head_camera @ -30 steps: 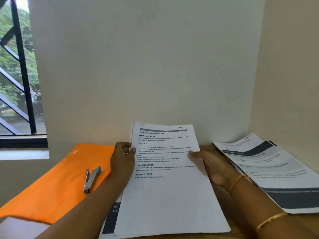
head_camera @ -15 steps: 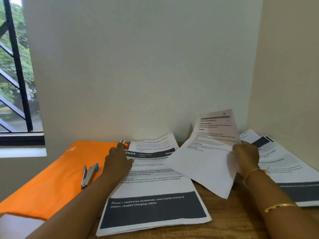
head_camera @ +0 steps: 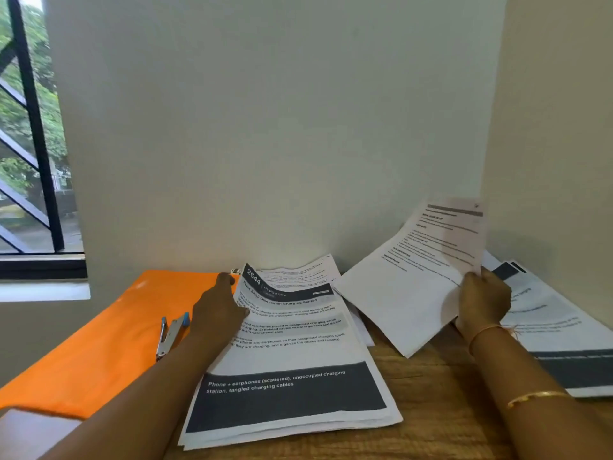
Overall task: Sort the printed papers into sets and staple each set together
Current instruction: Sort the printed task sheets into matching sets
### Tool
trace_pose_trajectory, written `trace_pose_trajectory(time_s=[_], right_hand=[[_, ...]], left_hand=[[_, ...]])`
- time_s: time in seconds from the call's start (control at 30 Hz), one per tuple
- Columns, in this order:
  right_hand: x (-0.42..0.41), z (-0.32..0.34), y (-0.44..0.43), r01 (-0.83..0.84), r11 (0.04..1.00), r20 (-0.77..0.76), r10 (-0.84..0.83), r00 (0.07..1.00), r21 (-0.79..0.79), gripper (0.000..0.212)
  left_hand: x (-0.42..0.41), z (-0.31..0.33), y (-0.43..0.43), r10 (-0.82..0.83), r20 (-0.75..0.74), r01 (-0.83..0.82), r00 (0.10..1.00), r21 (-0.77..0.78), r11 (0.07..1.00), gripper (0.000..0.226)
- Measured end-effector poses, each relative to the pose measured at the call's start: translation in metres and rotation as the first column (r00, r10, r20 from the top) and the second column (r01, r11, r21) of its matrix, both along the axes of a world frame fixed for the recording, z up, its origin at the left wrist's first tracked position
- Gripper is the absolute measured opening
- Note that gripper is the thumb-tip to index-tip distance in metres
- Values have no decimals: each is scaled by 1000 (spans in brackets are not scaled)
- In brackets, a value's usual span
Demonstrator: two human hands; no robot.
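I judge the job to be in its sorting stage, with no stapling visible yet. Biggest on the wooden tabletop [head_camera: 428, 403] is the orange folder [head_camera: 109, 343] at my left, lying flat. Next in size is the middle pile of papers [head_camera: 292, 386], its top sheet showing a dark band with white lettering near my edge; these sheets look loose and slightly fanned, so I take this as the pile not yet gone through. At my right, against the side wall, lies a second pile [head_camera: 557, 330] with similar dark bands, which I read as sheets already set aside, though whether it is a finished set I cannot tell.

My right hand [head_camera: 482, 302] is closed on the edge of a single sheet [head_camera: 418, 277], pinching it tilted up off the tabletop between the two piles, near the right one. My left hand [head_camera: 220, 308] rests on the upper left corner of the middle pile, fingers curled over the lifted top sheet there; whether it grips or only presses I cannot tell.

Smallest is the stapler [head_camera: 170, 335], untouched on the folder just beside my left wrist. Left to do: finish sorting, square each set, staple them all.
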State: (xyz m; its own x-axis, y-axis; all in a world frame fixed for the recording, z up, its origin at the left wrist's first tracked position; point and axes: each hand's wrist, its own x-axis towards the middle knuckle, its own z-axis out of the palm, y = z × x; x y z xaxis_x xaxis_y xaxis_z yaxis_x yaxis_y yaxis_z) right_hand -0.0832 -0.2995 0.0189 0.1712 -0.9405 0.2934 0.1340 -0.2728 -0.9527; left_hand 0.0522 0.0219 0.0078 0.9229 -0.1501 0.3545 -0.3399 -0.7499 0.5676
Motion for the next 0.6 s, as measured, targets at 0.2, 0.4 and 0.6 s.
trace_pose_trajectory(time_s=[0.2,0.4,0.6], right_hand=[[-1,1,3,-36,997,85,30,996,66,30],[0,0,5,-58,995,120,47,992,84,30],[0,0,6,-75,993,150,61,987,90,30]], left_hand=[[2,-1,0,8,86,0,996,-89,996,20],[5,-4,3,25,167,-5,986,-115,993,7],[2,1,3,27,358,65,933,-242,968,11]])
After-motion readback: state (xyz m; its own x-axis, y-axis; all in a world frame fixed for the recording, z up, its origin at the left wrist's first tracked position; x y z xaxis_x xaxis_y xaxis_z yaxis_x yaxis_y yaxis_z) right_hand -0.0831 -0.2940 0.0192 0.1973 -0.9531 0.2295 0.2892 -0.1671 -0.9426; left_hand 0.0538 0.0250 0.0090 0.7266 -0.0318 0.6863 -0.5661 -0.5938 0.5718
